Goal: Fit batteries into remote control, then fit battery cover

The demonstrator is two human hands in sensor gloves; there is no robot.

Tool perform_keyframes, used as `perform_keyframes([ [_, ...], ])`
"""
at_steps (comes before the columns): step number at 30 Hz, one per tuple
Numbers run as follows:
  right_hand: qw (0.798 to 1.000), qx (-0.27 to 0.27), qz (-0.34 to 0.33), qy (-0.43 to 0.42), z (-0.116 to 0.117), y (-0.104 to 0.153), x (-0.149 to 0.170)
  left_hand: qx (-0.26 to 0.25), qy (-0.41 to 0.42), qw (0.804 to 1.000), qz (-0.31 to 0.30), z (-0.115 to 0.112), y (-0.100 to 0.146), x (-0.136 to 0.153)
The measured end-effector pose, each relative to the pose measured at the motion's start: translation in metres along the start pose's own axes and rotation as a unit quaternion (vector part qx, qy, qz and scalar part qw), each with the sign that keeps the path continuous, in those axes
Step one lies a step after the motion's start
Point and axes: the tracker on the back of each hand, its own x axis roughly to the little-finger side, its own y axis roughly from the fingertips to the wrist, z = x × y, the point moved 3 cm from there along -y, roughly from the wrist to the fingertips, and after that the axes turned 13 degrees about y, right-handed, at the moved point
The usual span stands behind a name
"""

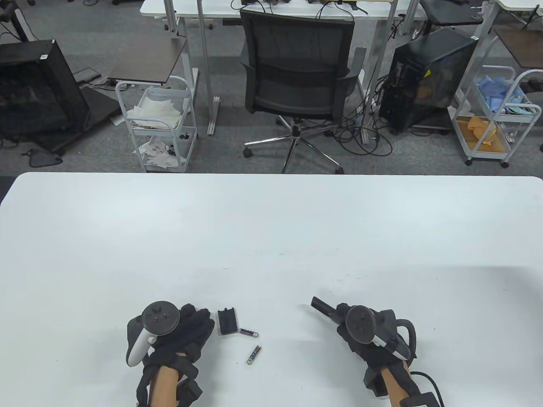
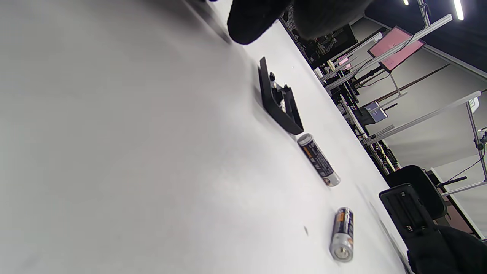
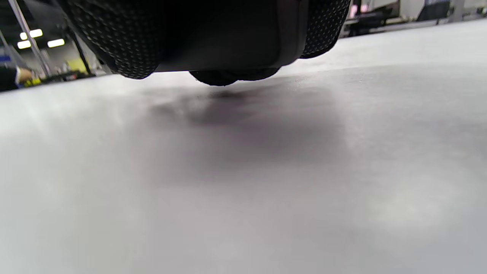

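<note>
The black battery cover (image 1: 227, 321) lies on the white table (image 1: 271, 237), inner side up in the left wrist view (image 2: 279, 101). One battery (image 1: 248, 332) lies at its right end, a second battery (image 1: 253, 354) a little nearer me; both show in the left wrist view (image 2: 319, 160) (image 2: 342, 234). My left hand (image 1: 202, 319) rests just left of the cover, holding nothing. My right hand (image 1: 339, 316) grips the black remote control (image 1: 324, 307), its end sticking out to the upper left; its open battery bay shows in the left wrist view (image 2: 409, 213). The right wrist view shows the remote's underside (image 3: 228, 34) just above the table.
An office chair (image 1: 297, 72) and two white carts (image 1: 159, 123) (image 1: 494, 118) stand beyond the table's far edge. The table's near edge is below my wrists.
</note>
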Motion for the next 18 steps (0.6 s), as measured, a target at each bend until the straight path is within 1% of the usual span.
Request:
perform_keyframes([
  [1, 1.0, 0.001, -0.003, -0.015, -0.001, 0.001, 0.002, 0.0, 0.001, 1.0, 0.0, 0.0, 0.0, 0.0],
  [4, 0.992, -0.014, -0.027, -0.12, -0.006, 0.003, 0.009, 0.0, 0.005, 1.0, -0.001, -0.001, 0.0, 0.0],
  [5, 0.982, -0.033, -0.044, -0.179, -0.006, 0.003, 0.011, 0.001, 0.008, 1.0, -0.003, 0.0, 0.0, 0.0],
  [6, 0.976, -0.043, -0.052, -0.208, -0.006, 0.003, 0.011, 0.003, 0.012, 1.0, -0.005, 0.0, 0.0, -0.001],
  [7, 0.965, -0.061, -0.063, -0.248, -0.005, 0.002, 0.013, 0.0, 0.019, 1.0, -0.01, 0.001, 0.001, -0.002],
  [9, 0.949, -0.083, -0.08, -0.292, -0.004, 0.002, 0.014, -0.019, 0.018, 0.999, -0.03, 0.004, 0.003, -0.006],
  [10, 0.944, -0.103, -0.088, -0.302, -0.001, 0.002, 0.015, -0.039, 0.01, 0.998, -0.047, 0.006, 0.006, -0.01],
  [12, 0.943, -0.114, -0.093, -0.299, 0.001, 0.003, 0.014, -0.069, -0.007, 0.995, -0.065, 0.008, 0.012, -0.02],
  [14, 0.947, -0.114, -0.091, -0.286, 0.002, 0.003, 0.014, -0.074, -0.038, 0.993, -0.078, 0.006, 0.018, -0.032],
  [17, 0.953, -0.118, -0.086, -0.267, 0.004, 0.002, 0.012, -0.08, -0.106, 0.986, -0.096, -0.007, 0.027, -0.057],
  [18, 0.954, -0.119, -0.085, -0.262, 0.005, 0.002, 0.011, -0.08, -0.137, 0.982, -0.102, -0.016, 0.03, -0.066],
])
